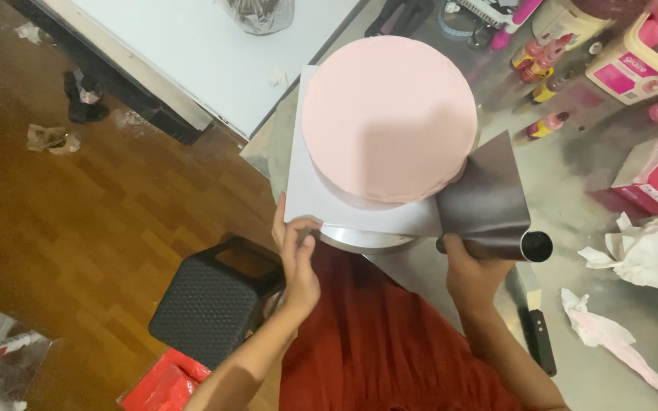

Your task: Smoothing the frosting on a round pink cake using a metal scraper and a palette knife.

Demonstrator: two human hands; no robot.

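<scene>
The pink cake (387,114) sat on a white square board (306,202) atop a metal turntable (363,240) at the near edge of the bench (573,190). The person's left hand (296,255) was pinching the board's near left corner, thumb on top and fingers curled under. The right hand (470,266) was closed around the rolled handle of a dark metal scraper (485,194), whose blade stood against the cake's right side. Small colouring bottles (546,65) stood toward the bench's far right edge, crumpled tissue (641,255) lay at its right, and a black-handled knife (538,331) rested beside the right forearm. A black stool (211,304) stood on the wooden floor (100,228).
</scene>
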